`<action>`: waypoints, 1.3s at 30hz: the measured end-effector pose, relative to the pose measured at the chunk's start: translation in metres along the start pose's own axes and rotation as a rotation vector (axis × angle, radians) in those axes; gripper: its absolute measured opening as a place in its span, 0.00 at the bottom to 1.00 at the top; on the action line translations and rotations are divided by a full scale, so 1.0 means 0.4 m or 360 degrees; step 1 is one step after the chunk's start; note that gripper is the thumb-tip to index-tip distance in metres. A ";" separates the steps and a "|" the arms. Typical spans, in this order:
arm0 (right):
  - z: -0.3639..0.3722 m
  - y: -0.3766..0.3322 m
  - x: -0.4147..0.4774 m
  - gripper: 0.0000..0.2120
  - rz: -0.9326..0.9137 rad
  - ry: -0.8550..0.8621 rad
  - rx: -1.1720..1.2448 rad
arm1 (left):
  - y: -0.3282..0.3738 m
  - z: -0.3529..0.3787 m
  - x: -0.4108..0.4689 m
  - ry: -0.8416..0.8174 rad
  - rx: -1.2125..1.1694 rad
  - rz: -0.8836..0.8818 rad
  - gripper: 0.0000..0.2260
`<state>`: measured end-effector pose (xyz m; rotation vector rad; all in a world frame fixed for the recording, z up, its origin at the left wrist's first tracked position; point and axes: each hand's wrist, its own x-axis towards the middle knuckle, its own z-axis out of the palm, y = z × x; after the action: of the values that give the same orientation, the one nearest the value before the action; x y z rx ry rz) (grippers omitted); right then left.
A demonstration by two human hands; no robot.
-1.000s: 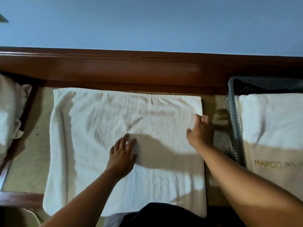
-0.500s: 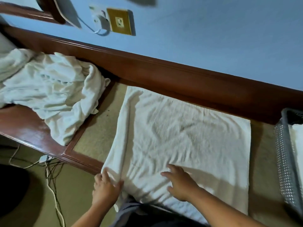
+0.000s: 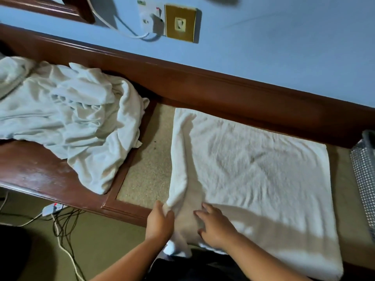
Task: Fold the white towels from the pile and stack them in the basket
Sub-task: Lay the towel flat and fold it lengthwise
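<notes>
White and crumpled, the pile (image 3: 67,118) is heaped at the left of the desk (image 3: 30,169). Beside it one towel (image 3: 263,179) is spread flat. Its near left edge is pinched by the left hand (image 3: 160,222); the right hand (image 3: 215,228) is laid on it, fingers straight and apart. The basket (image 3: 363,175) is seen at far right.

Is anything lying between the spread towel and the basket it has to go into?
Nothing visible does. Only a bare strip of tabletop separates the towel from the basket, which the frame's edge cuts off. The left hand grips the towel's near corner.
</notes>
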<state>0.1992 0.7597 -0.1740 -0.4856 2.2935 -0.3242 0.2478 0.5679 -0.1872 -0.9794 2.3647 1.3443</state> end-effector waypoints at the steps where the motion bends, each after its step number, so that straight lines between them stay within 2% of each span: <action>1: -0.002 -0.012 0.008 0.31 -0.0005 -0.0014 -0.0003 | -0.019 -0.032 0.009 0.0071 -0.0046 -0.0031 0.04; 4: -0.021 -0.043 0.035 0.30 -0.0025 -0.0084 -0.0047 | -0.094 -0.129 0.047 0.0278 -0.0076 -0.0138 0.05; 10: -0.039 -0.106 0.085 0.27 -0.0019 -0.0118 -0.0157 | -0.146 -0.168 0.068 0.0125 0.0041 -0.0047 0.06; 16: -0.039 -0.177 0.140 0.27 -0.0116 -0.0189 -0.0256 | -0.231 -0.142 0.061 -0.0217 0.0447 -0.0271 0.08; 20: -0.029 -0.201 0.151 0.26 -0.0174 -0.0183 -0.0421 | -0.294 -0.161 0.057 -0.0083 0.0321 -0.0441 0.05; 25: -0.024 -0.239 0.193 0.23 -0.0526 0.0041 -0.0512 | -0.325 -0.170 0.054 0.0047 0.0274 -0.0355 0.05; 28: 0.007 -0.291 0.237 0.30 -0.0782 0.0078 -0.0645 | -0.328 -0.178 0.050 0.0071 0.0319 -0.0317 0.07; 32: 0.033 -0.386 0.279 0.39 -0.1097 -0.0065 -0.0793 | -0.336 -0.199 0.043 0.0117 0.0316 -0.0210 0.10; 35: 0.026 -0.430 0.286 0.37 -0.1072 -0.0141 -0.1027 | -0.341 -0.211 0.030 0.0027 0.0382 -0.0076 0.08; 39: 0.021 -0.399 0.294 0.28 -0.0883 0.0034 -0.1056 | -0.329 -0.223 0.020 0.0015 0.0330 0.0113 0.07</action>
<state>0.1690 0.5646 -0.1946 -1.4623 2.2134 0.1910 0.3382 0.4443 -0.2304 -0.8516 2.5065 1.0915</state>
